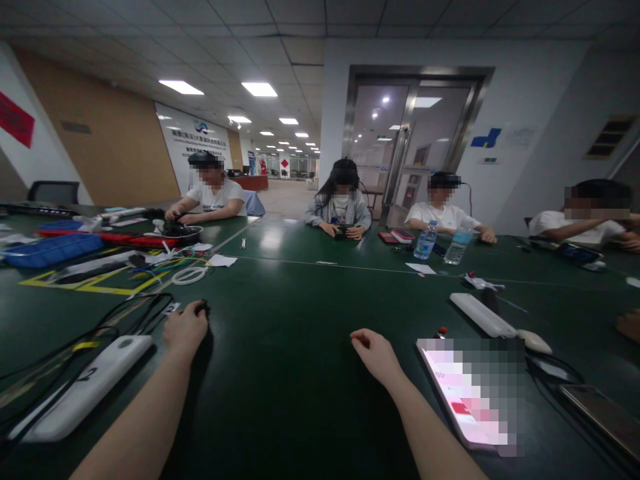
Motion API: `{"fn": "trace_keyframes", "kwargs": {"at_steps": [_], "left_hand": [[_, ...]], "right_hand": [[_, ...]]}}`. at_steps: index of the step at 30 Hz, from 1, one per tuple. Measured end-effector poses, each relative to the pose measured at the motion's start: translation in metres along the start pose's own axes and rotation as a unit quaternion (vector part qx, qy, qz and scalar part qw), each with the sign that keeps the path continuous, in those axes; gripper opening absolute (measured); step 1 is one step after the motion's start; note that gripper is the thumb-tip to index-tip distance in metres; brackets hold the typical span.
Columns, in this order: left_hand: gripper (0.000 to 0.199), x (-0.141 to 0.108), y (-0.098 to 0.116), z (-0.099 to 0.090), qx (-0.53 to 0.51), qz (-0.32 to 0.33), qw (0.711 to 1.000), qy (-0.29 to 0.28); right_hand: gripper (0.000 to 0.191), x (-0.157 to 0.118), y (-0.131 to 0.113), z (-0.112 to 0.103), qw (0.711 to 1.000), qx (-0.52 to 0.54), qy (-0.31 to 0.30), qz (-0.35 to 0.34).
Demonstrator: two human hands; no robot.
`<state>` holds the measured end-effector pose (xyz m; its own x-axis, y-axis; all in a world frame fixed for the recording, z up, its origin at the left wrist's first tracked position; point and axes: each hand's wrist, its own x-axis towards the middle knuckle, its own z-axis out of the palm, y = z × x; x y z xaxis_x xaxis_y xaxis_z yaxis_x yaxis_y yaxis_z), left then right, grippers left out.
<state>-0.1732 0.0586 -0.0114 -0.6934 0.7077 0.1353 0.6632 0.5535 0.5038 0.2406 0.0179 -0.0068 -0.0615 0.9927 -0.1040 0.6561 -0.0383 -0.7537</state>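
A small dark object (203,307) is held, it appears, at the tips of the left hand (185,330), whose fingers look closed on it; it is found low over the counter (280,303), just beyond the white power bank (90,390) marked "2". By the right hand (377,357) nothing is seen to be gripped — its fingers are loosely curled, and whether the tips meet cannot be told. For so small a piece, a light, even pinch would seem best, with the wrist held low and the black cables (145,313) beside that hand left unsnagged (whether any of them is joined to the object cannot be made out).

The counter is dark green, with a faint sheen under the ceiling lights (259,89). At the right forearm a lit phone (445,383) is laid, with a white mouse (534,341) beyond it. Farther off, two water bottles (425,241) are stood near the far edge; at the left a blue tray (53,251) is set near a coil of white cable (189,275). Four people (220,197) are seated opposite — glass doors (383,127) and a long, lit office are seen behind them.
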Motion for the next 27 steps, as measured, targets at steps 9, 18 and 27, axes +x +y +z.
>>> {"fn": "trace_keyframes", "kwargs": {"at_steps": [9,18,27], "left_hand": [[0.041,0.0006,0.0016,-0.0008,0.053,-0.011,0.998,0.018],[0.041,0.0012,0.0009,-0.0001,0.052,-0.006,0.999,0.015],[0.04,-0.0013,0.0036,-0.0025,0.049,-0.01,0.999,0.01]], "right_hand": [[0.024,-0.0039,-0.005,-0.0014,1.0,0.004,-0.002,0.002],[0.025,-0.0027,-0.0041,-0.0008,1.0,0.002,0.002,-0.005],[0.024,-0.0024,-0.0043,-0.0002,1.0,0.003,0.005,0.0]]}}
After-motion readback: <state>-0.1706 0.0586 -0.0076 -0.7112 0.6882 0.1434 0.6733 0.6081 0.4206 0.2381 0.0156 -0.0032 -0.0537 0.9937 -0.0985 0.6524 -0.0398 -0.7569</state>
